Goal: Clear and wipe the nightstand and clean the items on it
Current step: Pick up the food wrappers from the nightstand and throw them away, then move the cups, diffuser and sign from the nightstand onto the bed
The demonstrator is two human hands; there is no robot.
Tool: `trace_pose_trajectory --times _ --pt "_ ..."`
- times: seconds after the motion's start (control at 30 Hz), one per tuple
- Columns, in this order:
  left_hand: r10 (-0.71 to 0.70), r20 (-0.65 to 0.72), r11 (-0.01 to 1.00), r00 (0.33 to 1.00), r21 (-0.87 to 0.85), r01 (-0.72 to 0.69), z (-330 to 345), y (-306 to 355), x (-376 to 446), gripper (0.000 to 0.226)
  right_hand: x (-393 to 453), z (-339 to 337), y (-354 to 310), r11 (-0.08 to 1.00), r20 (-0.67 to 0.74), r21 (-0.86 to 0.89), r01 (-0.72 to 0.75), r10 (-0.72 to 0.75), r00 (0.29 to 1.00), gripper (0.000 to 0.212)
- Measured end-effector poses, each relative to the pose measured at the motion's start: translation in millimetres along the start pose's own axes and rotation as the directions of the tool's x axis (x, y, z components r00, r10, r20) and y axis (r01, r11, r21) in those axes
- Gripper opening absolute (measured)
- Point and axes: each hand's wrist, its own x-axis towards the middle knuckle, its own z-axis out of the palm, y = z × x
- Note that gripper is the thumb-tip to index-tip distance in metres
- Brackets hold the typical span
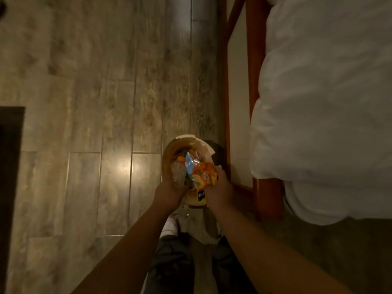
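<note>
While both hands reach down over a small round bin (203, 145) at lower centre of the frame, the clearing part of the job looks to be in hand: the left hand (169, 192) is curled round a crumpled clear plastic bottle (178, 172), and the right hand (218, 192) grips an orange snack wrapper (204, 175), both held over the bin's mouth. A silvery blue packet (191, 162) and other litter already lie inside, so some rubbish seems to be gone from the nightstand. The nightstand itself is not in view, so how much is left on it cannot be told. Judging by this, the wiping and the cleaning of the kept items are still to come. A white-covered bed (318, 102) with a red-brown wooden frame (256, 60) fills the right side, and wood-look floor (84, 102) the left
</note>
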Motion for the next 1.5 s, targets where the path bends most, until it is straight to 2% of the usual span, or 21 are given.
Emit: trace_pose_trajectory --times 0.1,0.23,0.37,0.53,0.67,0.83,0.97,1.1,1.23,1.3,1.37,1.43,1.5 --pt "-0.026 -0.025 1.0 0.999 -0.006 0.026 12 -22 30 0.048 29 22 17 0.999 -0.003 -0.032 0.003 -0.003 1.0 0.04" --pt "-0.093 -0.026 0.996 0.995 0.011 0.093 18 -42 57 0.05 54 35 25 0.986 0.012 -0.112 0.124 -0.123 0.992 0.03" --pt "-0.078 0.005 0.996 0.997 -0.032 0.078 21 -42 65 0.051 64 40 28 0.983 0.074 -0.111 0.147 -0.139 0.987 0.028" --pt "-0.093 0.006 0.991 0.996 -0.093 0.093 21 -32 63 0.046 63 33 29 0.983 0.163 -0.164 0.085 -0.058 0.985 0.051" --pt "-0.037 -0.008 0.998 0.999 -0.051 0.037 20 -16 55 0.057 59 24 24 0.989 0.172 -0.123 0.076 -0.054 0.984 0.044" --pt "0.062 -0.043 0.995 0.997 0.085 -0.059 5 16 36 0.037 47 3 9 0.994 0.205 -0.097 0.045 -0.025 0.978 0.052" --pt "0.195 -0.027 0.97 0.98 0.153 -0.189 -19 56 10 0.043 21 -25 -18 0.998 0.211 -0.001 0.056 -0.054 0.976 0.056" --pt "0.314 0.047 0.905 0.948 0.288 -0.314 -49 131 -39 0.051 -23 -82 -69 0.984 0.135 0.027 0.176 -0.178 0.975 0.049" --pt "0.385 0.057 0.792 0.921 0.492 -0.361 -70 214 -108 0.08 -82 -159 -121 0.958 -0.042 -0.015 0.287 -0.288 0.957 0.047" --pt "0.48 0.111 0.715 0.87 0.525 -0.461 -76 256 -147 0.083 -117 -203 -140 0.949 -0.155 -0.01 0.314 -0.312 0.937 0.053" --pt "0.528 0.152 0.671 0.836 0.528 -0.52 -78 286 -174 0.088 -140 -234 -151 0.936 -0.21 -0.057 0.348 -0.351 0.912 0.058" --pt "0.597 0.209 0.587 0.774 0.544 -0.599 -77 328 -209 0.092 -176 -280 -164 0.931 -0.275 -0.084 0.354 -0.363 0.89 0.065" --pt "0.664 0.297 0.461 0.687 0.561 -0.688 -68 365 -244 0.087 -217 -324 -167 0.936 -0.346 -0.067 0.344 -0.345 0.872 0.071"
